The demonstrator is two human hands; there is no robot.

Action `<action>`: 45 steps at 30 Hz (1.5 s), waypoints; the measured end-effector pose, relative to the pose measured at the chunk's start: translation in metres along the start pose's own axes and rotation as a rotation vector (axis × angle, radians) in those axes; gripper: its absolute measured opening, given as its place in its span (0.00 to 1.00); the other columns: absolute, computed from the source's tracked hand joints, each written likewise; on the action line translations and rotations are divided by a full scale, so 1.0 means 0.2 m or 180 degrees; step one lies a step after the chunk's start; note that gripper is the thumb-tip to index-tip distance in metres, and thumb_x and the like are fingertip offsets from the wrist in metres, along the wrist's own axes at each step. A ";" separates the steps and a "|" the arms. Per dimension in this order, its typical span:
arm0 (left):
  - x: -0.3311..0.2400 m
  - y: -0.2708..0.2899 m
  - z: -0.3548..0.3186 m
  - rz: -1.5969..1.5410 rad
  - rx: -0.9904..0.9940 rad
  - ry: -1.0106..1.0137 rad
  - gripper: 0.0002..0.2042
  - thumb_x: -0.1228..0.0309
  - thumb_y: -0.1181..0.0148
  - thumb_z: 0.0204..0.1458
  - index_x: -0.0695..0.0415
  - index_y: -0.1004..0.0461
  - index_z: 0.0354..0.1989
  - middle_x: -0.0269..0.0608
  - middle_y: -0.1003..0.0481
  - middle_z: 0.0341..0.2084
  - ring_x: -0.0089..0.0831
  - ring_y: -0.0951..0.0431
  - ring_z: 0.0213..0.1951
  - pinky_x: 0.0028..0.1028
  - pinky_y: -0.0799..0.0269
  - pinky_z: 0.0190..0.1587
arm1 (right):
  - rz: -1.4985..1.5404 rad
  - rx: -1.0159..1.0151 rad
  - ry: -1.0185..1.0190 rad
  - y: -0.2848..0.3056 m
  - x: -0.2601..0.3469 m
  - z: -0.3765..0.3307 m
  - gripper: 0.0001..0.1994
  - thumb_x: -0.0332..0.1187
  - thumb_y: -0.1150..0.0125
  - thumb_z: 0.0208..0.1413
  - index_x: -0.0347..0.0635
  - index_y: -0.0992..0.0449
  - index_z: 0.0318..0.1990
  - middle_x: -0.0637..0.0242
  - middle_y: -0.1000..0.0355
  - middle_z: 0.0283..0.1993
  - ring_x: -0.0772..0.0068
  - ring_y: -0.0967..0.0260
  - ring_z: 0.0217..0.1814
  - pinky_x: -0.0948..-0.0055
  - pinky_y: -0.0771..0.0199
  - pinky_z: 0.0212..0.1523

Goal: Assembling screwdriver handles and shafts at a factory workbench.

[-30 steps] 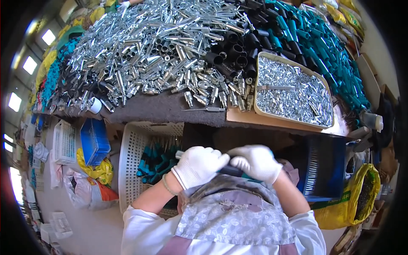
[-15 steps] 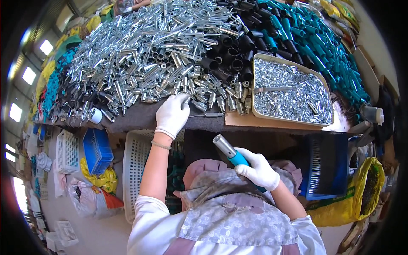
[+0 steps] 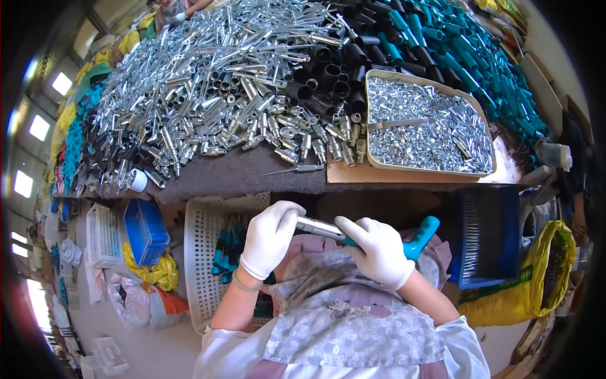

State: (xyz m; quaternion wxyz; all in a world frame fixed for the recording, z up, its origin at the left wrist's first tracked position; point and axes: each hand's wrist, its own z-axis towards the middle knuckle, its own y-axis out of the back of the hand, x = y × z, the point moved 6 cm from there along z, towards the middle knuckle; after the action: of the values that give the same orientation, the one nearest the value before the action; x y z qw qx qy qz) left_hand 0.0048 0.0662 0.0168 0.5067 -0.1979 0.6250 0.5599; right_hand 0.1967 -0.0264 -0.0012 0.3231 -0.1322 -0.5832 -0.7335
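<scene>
A tool with a silver tube (image 3: 320, 228) and a teal curved handle (image 3: 424, 237) lies nearly level in front of my apron. My right hand (image 3: 380, 251), in a white glove, is wrapped round its teal grip, and the bent end sticks out to the right of the hand. My left hand (image 3: 270, 239), gloved too, is closed at the tube's left end. Its fingers hide that end, so whether a small part is also held there cannot be made out. Beyond the hands, silver metal fittings (image 3: 287, 155) are piled along the bench's front edge.
A thin screwdriver-like tool (image 3: 293, 170) lies on the dark cloth. A tray of small metal parts (image 3: 429, 129) stands to the right, with teal handles (image 3: 464, 63) heaped behind. Below are a white basket (image 3: 197, 252) holding teal-handled tools and a blue crate (image 3: 489, 240).
My left hand has come down from the fittings pile to the tube's end. The tool has turned flatter, and its curved teal end now shows past my right hand.
</scene>
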 end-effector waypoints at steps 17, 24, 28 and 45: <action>-0.38 -0.05 -0.10 0.0413 0.1145 -0.2567 0.16 0.74 0.35 0.40 0.54 0.19 0.41 0.45 0.21 0.41 0.46 0.21 0.40 0.40 0.24 0.45 | 0.2989 0.1723 -0.1066 -0.01 -0.13 -0.12 0.22 0.48 0.40 0.66 0.36 0.21 0.53 0.63 0.23 0.30 0.73 0.26 0.30 0.70 0.25 0.35; -0.23 -0.08 -0.06 0.0094 0.1119 -0.0547 0.12 0.74 0.34 0.54 0.59 0.20 0.47 0.42 0.21 0.35 0.38 0.19 0.36 0.32 0.23 0.43 | 0.1395 0.0870 -0.0456 0.11 -0.08 -0.06 0.23 0.49 0.39 0.63 0.38 0.21 0.53 0.48 0.21 0.36 0.46 0.21 0.39 0.59 0.23 0.42; -0.41 -0.07 -0.10 0.0702 0.0862 -0.2518 0.15 0.79 0.35 0.42 0.54 0.19 0.41 0.47 0.23 0.46 0.49 0.23 0.48 0.40 0.25 0.50 | 0.1542 0.0896 -0.0549 0.14 -0.10 -0.07 0.23 0.49 0.39 0.62 0.38 0.21 0.53 0.47 0.21 0.38 0.44 0.21 0.40 0.57 0.23 0.42; -0.37 -0.10 -0.12 0.0552 0.1042 -0.2542 0.09 0.74 0.39 0.35 0.50 0.18 0.28 0.44 0.20 0.42 0.47 0.23 0.41 0.41 0.27 0.46 | 0.0823 0.0804 -0.0306 0.18 -0.09 -0.08 0.22 0.47 0.36 0.60 0.39 0.21 0.52 0.49 0.21 0.39 0.44 0.22 0.42 0.57 0.22 0.43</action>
State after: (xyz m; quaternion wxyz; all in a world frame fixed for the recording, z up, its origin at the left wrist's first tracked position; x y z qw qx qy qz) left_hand 0.0416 0.0156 0.0675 0.6843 0.1701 0.4749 0.5265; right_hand 0.2356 -0.0393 0.0117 0.4004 -0.1994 -0.6636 -0.5996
